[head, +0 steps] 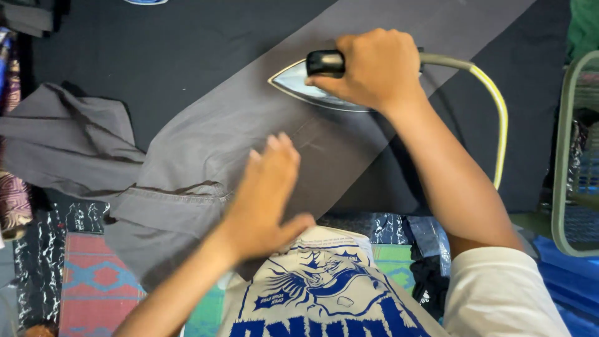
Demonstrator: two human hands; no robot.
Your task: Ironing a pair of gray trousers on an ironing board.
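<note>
Grey trousers [206, 134] lie spread across a black ironing surface [156, 43], one leg running up to the right. My right hand [374, 65] grips the black handle of a metal clothes iron [299, 84] that rests on that leg, tip pointing left. My left hand [268, 193] lies flat with fingers apart on the cloth just below the iron, near the waistband seam. The iron's yellow-green cord [493, 93] curves down to the right.
A patterned red and blue mat [93, 281] lies at the lower left. My printed white shirt [324, 287] fills the bottom middle. A pale green wire frame [561, 156] stands at the right edge, with blue material below it. Patterned cloth is stacked at the far left.
</note>
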